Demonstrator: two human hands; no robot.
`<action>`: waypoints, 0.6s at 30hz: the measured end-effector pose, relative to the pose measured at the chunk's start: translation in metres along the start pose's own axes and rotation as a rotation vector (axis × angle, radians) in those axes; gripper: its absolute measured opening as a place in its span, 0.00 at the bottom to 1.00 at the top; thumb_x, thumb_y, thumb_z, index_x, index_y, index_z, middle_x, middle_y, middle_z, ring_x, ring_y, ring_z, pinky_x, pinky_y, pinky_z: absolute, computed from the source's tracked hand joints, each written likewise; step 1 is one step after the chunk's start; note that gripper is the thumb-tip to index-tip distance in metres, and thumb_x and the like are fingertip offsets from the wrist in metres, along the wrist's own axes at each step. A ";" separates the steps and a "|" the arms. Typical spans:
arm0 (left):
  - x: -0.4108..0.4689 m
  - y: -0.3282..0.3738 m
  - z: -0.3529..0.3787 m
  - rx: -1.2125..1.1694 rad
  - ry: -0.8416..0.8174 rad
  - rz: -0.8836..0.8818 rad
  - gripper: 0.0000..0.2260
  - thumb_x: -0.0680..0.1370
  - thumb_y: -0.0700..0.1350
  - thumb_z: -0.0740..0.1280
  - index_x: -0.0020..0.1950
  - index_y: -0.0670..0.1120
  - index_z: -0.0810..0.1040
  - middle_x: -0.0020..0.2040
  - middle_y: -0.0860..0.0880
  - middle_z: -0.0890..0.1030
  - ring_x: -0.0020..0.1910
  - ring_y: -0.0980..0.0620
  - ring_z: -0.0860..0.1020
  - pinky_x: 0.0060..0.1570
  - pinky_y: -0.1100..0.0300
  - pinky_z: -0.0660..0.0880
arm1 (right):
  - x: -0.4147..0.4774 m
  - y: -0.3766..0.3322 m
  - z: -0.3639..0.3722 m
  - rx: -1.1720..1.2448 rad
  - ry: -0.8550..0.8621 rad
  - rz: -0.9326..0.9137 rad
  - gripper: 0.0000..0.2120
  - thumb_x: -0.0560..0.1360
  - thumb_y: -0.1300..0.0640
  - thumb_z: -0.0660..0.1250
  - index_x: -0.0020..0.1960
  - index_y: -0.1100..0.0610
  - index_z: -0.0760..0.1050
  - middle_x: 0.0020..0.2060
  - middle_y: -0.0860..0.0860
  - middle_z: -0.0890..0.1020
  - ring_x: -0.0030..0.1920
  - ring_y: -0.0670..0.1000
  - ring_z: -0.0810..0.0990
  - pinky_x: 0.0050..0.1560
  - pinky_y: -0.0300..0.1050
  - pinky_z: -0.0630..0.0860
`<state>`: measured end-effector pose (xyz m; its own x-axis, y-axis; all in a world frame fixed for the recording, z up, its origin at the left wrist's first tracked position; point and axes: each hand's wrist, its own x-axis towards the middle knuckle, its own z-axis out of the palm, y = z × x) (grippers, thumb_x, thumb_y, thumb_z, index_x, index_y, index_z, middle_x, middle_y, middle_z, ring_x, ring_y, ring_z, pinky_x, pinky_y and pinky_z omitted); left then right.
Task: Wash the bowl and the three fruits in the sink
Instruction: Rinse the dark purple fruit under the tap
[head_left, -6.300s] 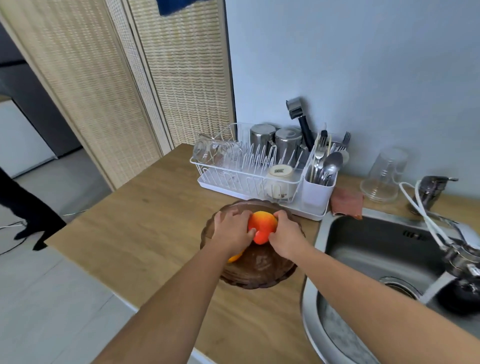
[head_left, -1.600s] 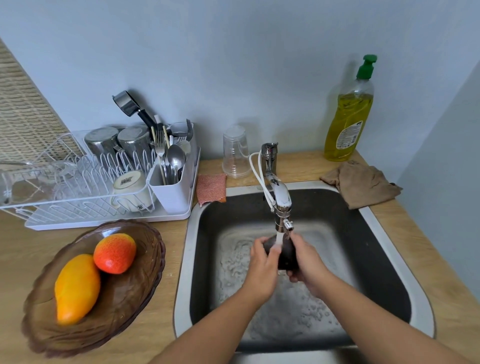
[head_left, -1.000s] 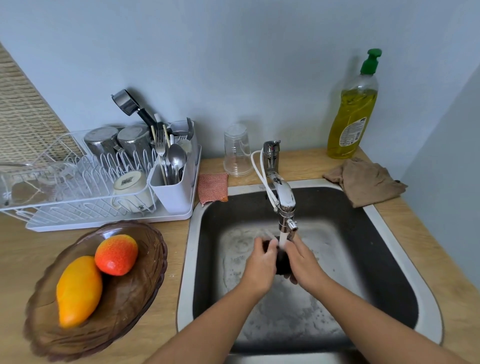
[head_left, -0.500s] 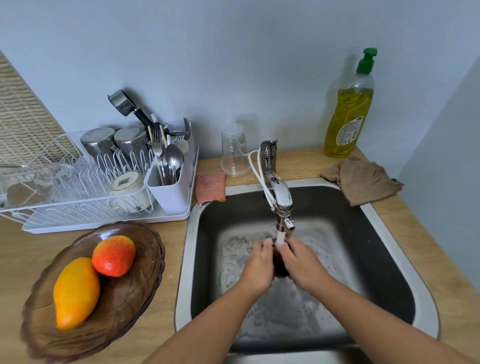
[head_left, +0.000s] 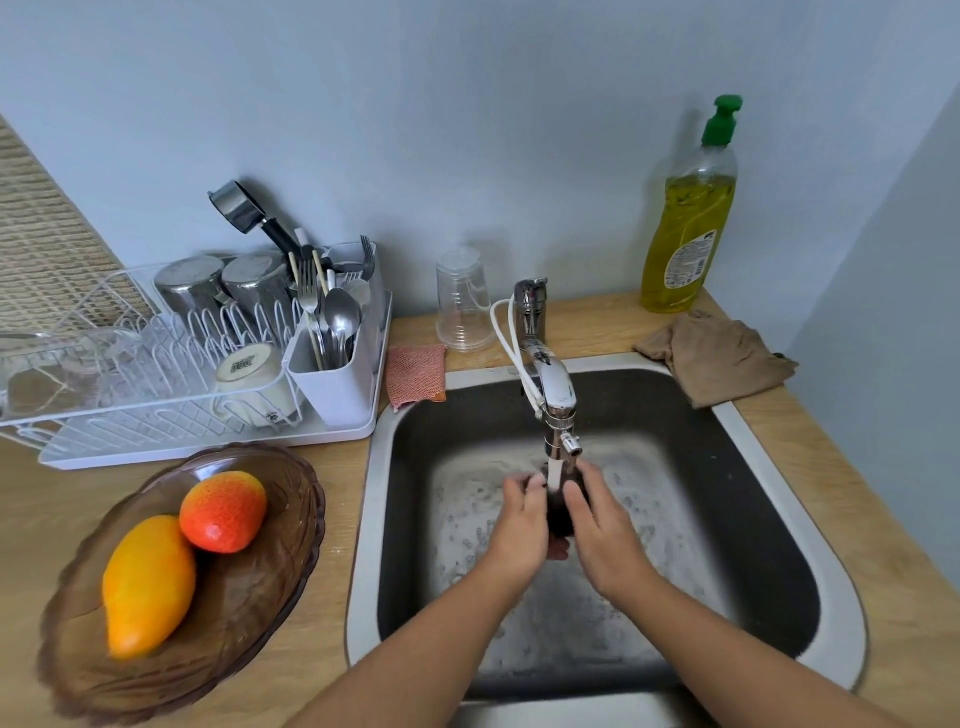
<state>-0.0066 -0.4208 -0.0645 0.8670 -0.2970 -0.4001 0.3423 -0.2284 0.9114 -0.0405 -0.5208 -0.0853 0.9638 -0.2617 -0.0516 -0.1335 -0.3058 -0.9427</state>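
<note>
Hands over the sink (head_left: 366, 519), washing a dark fruit (head_left: 560, 514).
Our left hand (head_left: 519, 527) and right hand (head_left: 605, 532) meet above the sink's middle, both forearms (head_left: 441, 623) reaching in from its near edge. Fingers of each curl round the fruit, gripping it between them right under the tap (head_left: 556, 395), whose stream (head_left: 555, 472) lands on it. Our hands hide most of the fruit. Left of the sink sits the bowl (head_left: 260, 613), on the counter (head_left: 337, 571), with a mango (head_left: 148, 582) and a red-orange fruit (head_left: 223, 512) lying in it side by side.
</note>
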 end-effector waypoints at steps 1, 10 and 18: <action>-0.002 0.000 -0.001 0.051 -0.034 0.040 0.09 0.83 0.50 0.51 0.61 0.49 0.64 0.47 0.44 0.77 0.35 0.51 0.77 0.35 0.58 0.78 | 0.003 -0.003 -0.003 0.017 -0.003 0.027 0.10 0.82 0.50 0.53 0.56 0.43 0.72 0.50 0.47 0.79 0.51 0.47 0.78 0.48 0.42 0.74; 0.001 -0.008 0.001 -0.152 -0.050 -0.077 0.17 0.82 0.55 0.50 0.58 0.49 0.74 0.47 0.41 0.80 0.31 0.51 0.77 0.33 0.57 0.77 | -0.001 0.008 -0.005 -0.110 0.033 -0.019 0.11 0.80 0.47 0.55 0.59 0.45 0.71 0.50 0.45 0.80 0.51 0.46 0.78 0.51 0.44 0.75; 0.003 -0.004 -0.005 -0.041 -0.138 -0.254 0.26 0.81 0.62 0.45 0.59 0.44 0.71 0.34 0.43 0.79 0.25 0.50 0.76 0.30 0.58 0.76 | 0.013 0.000 -0.023 -0.124 -0.112 -0.024 0.16 0.77 0.47 0.50 0.51 0.45 0.77 0.44 0.45 0.82 0.48 0.46 0.79 0.51 0.48 0.74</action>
<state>-0.0034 -0.4162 -0.0692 0.6949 -0.3594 -0.6228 0.5591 -0.2745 0.7823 -0.0337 -0.5450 -0.0782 0.9858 -0.1512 -0.0730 -0.1313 -0.4234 -0.8964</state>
